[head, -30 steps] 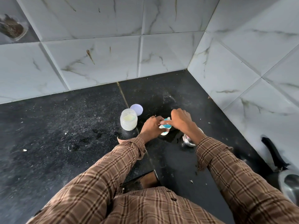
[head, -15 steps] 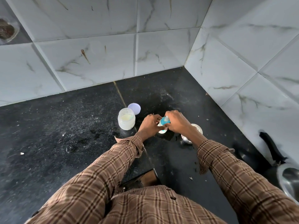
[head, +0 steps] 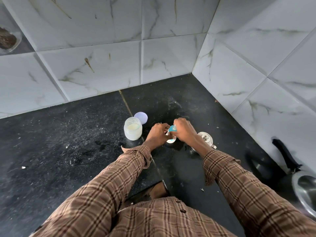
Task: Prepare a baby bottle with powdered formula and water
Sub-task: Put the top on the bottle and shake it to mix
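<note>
Closely paired, left hand (head: 158, 134) fingers curled round baby bottle (head: 171, 140), right hand (head: 183, 130) fingers pinching blue cap (head: 171, 129)

Both arms are reaching forward and slightly inward, sleeves of brown checked cloth covering them to the wrists. The left hand (head: 158, 134) is lying knuckles up, its fingers (head: 163, 126) curling toward the right and closing round a small white and blue object, mostly hidden. The right hand (head: 183, 130) is sitting just beside it, nearly touching, back of the hand facing the camera, fingers (head: 177, 123) bending down and pinching a blue piece between the two hands.
</note>
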